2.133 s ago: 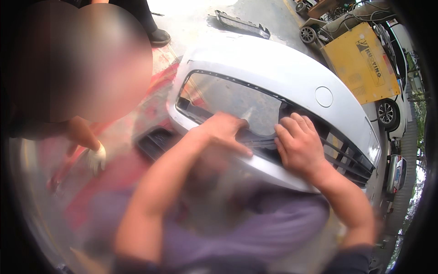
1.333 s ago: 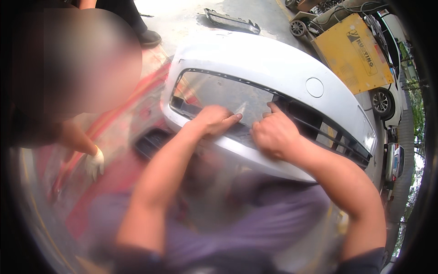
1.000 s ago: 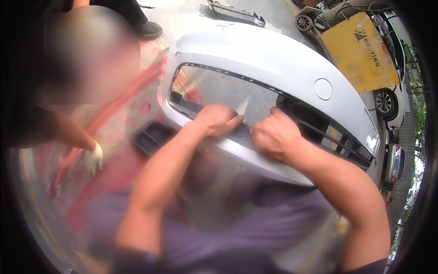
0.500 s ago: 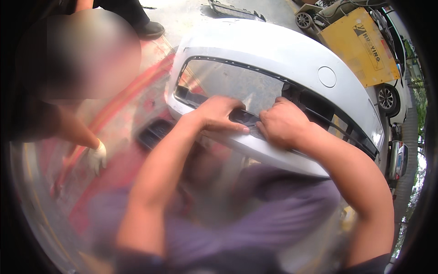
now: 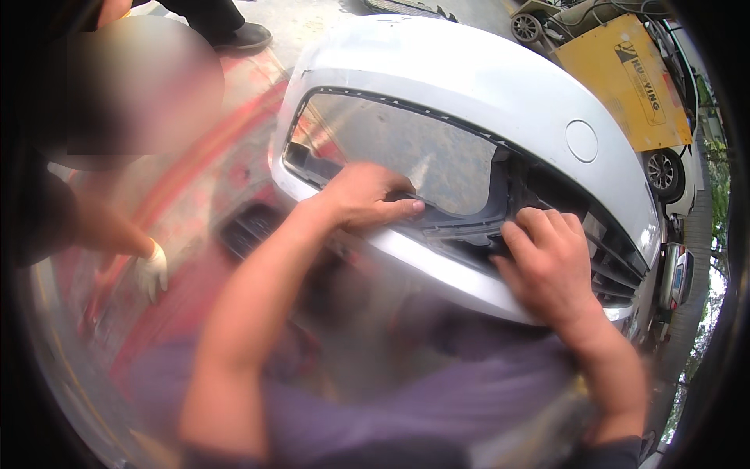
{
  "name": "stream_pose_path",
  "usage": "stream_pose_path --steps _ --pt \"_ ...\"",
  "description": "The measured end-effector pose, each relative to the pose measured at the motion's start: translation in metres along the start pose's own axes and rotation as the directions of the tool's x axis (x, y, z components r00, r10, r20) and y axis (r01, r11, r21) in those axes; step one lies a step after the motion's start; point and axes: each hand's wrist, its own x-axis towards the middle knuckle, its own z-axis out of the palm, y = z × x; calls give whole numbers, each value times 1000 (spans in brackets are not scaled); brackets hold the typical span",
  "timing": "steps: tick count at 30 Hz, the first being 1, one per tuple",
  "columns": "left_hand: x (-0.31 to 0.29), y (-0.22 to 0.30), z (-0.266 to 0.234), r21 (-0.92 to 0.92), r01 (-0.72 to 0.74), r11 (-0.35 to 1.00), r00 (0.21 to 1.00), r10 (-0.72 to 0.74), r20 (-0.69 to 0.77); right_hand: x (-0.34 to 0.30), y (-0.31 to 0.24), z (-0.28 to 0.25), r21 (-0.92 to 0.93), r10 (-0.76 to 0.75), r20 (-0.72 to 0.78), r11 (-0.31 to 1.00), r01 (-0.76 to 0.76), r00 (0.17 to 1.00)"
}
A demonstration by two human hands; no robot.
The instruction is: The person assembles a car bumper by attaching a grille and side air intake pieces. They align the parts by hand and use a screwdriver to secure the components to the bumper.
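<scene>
A white car bumper (image 5: 469,62) with a large grille opening lies in front of me. Black plastic trim (image 5: 469,230) runs along the near edge of that opening and widens toward the right. My left hand (image 5: 363,199) is closed over the near edge, its thumb along the top and its fingers reaching into the opening, partly hidden. Farther right, my right hand (image 5: 547,262) has its fingers bent over the black trim, with the thumb tucked against the near side. Its fingertips on the trim are only partly visible.
At left a person in dark clothes bends down, a white-gloved hand (image 5: 152,272) hanging low. A dark plastic part (image 5: 250,227) lies on the red-marked floor beside the bumper. A yellow panel (image 5: 625,82) on a wheeled machine and parked cars (image 5: 678,273) stand right.
My right hand has moved right along the trim, away from the left hand, uncovering more black plastic. The left hand keeps its grip. The bumper appears slightly shifted in view.
</scene>
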Motion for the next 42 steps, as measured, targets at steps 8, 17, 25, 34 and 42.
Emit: stream_pose_path --steps 8,17,25,34,42 --pt "1 1 3 7 2 1000 999 -1 -50 2 -6 5 34 76 32 996 -77 997" --pt "2 -2 5 -12 14 1000 998 -15 -65 -8 -14 8 13 129 10 992 -129 992" --pt "13 25 6 -169 -55 984 998 60 23 -15 4 15 161 100 -92 983 -84 991" --pt "18 48 23 -4 -301 954 922 290 -256 -83 28 -12 419 473 -224 836 -354 852" --pt "1 80 44 124 -401 908 826 417 -380 -131 35 6 364 555 16 771 -522 832"
